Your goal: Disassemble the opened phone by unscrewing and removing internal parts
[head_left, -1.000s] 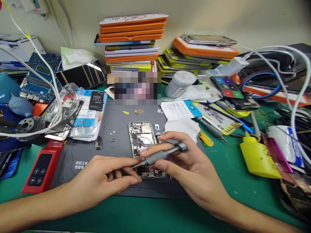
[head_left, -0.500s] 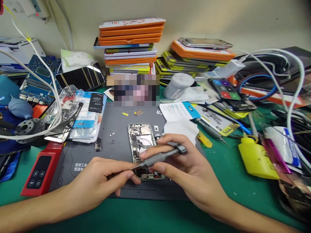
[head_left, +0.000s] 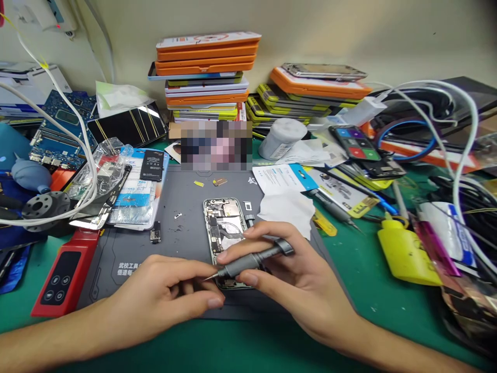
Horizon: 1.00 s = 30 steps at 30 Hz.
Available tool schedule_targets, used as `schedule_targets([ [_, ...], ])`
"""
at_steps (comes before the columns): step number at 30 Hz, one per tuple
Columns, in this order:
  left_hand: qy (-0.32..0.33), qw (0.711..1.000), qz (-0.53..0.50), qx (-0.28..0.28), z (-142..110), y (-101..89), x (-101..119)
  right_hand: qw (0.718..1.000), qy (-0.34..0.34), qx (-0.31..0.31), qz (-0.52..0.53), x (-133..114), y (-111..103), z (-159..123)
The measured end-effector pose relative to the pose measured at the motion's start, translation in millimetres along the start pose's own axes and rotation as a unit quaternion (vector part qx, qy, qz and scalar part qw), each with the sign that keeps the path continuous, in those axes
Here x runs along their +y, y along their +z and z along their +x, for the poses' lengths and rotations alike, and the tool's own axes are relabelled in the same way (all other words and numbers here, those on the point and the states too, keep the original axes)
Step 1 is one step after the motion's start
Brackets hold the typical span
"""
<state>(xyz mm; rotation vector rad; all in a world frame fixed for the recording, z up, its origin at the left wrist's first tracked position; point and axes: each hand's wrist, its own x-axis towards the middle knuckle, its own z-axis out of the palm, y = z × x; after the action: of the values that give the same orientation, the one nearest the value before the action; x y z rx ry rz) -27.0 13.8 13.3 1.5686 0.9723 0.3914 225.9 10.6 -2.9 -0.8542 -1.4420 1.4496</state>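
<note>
An opened phone [head_left: 225,220] with its insides showing lies on a dark grey work mat [head_left: 182,207]. My right hand [head_left: 295,287] grips a grey metal screwdriver [head_left: 254,259] that lies almost level above the phone's lower end, tip pointing left. My left hand [head_left: 166,298] is closed in a pinch right at the screwdriver's tip; whatever it holds is too small to make out. Both hands hide the phone's lower part.
Small loose parts [head_left: 157,232] lie on the mat. A red device [head_left: 62,274] sits at the left, a yellow bottle [head_left: 407,248] at the right. Stacked orange and yellow cases [head_left: 205,72] line the wall. White cables [head_left: 462,155] loop over the right side.
Both hands and the screwdriver have stayed together at the phone's lower end, shifting slightly down in view. The left fingers stay pinched at the tip.
</note>
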Motion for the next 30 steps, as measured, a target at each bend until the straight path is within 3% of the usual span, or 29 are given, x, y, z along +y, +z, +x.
schedule_targets([
  [3,0.018,0.999,-0.029,0.007,-2.2,-0.8,-0.2,1.0,-0.013,-0.01,0.019,-1.1,-3.2,1.1],
  [6,0.026,0.998,-0.037,0.05,-4.0,-0.5,-2.0,0.998,-0.038,0.006,0.045,-2.4,-7.8,4.6],
  [10,0.084,0.988,0.082,0.103,-5.5,2.4,-3.2,0.986,-0.149,0.075,-0.021,0.3,-15.5,10.5],
  [13,0.195,0.942,0.23,0.149,-5.7,7.0,-4.0,0.934,-0.29,0.07,-0.196,5.8,-20.6,14.2],
  [16,0.256,0.869,0.386,0.172,-3.9,12.6,-6.9,0.884,-0.37,0.027,-0.284,11.4,-20.9,16.5],
  [18,0.266,0.824,0.472,0.166,-2.4,15.8,-9.4,0.88,-0.382,0.008,-0.284,14.4,-18.5,17.2],
  [20,0.264,0.804,0.509,0.16,-1.6,17.9,-11.6,0.877,-0.386,-0.006,-0.286,17.1,-16.0,17.5],
  [30,0.244,0.803,0.525,0.144,-3.5,20.0,-16.5,0.875,-0.363,-0.018,-0.32,26.0,-17.5,12.3],
])
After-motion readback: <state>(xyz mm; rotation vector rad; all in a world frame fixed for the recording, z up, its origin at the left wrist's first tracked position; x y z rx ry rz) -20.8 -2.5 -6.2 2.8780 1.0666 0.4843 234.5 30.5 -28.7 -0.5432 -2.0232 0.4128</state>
